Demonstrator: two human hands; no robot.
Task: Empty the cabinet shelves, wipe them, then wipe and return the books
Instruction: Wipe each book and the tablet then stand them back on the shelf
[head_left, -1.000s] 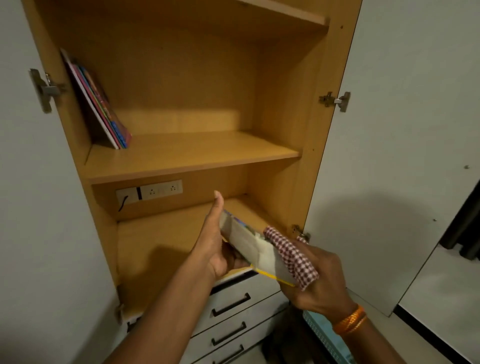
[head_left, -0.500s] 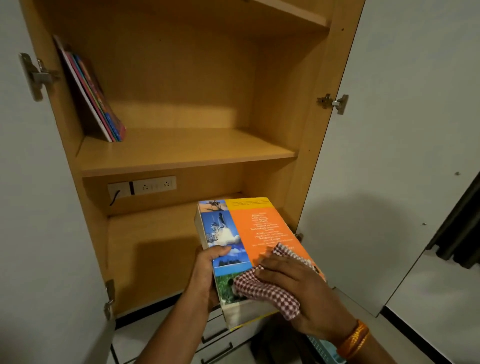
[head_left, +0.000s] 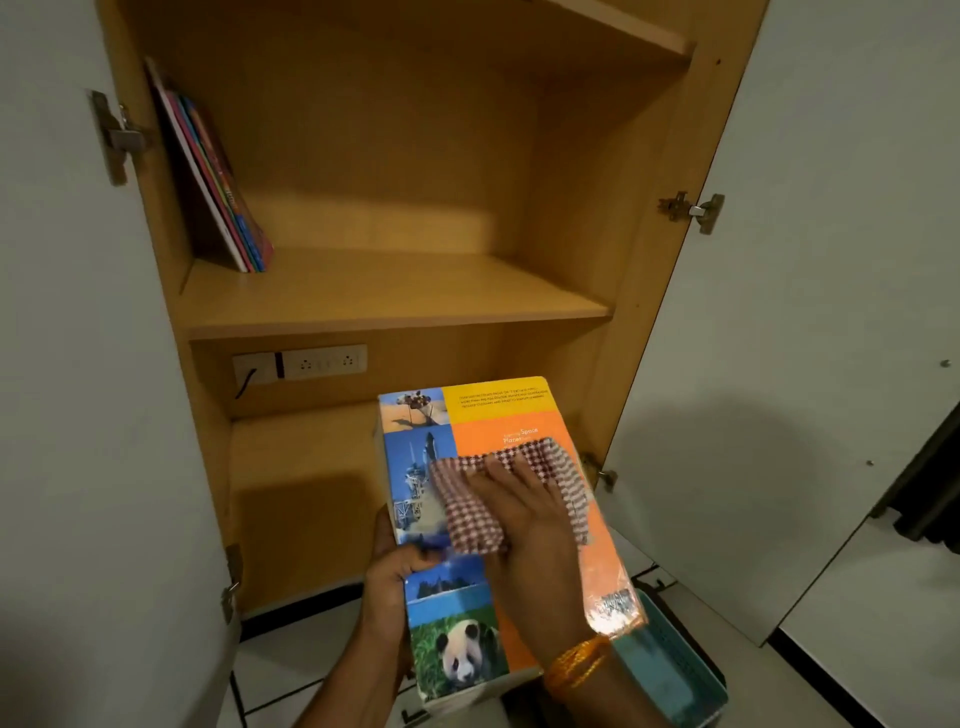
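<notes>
A thick book with an orange and photo cover lies flat in front of the open cabinet. My left hand grips its left edge, thumb on the cover. My right hand presses a red-checked cloth flat on the cover with straight fingers. Several thin colourful books lean against the left wall on the middle shelf. The lower shelf holds nothing visible.
White cabinet doors stand open at the left and right. A socket strip sits on the back wall under the middle shelf. A teal basket stands on the floor below the book.
The book turned from edge-on to cover-up and lies flatter and lower. My right hand slid the cloth up the cover. The view dropped a little.
</notes>
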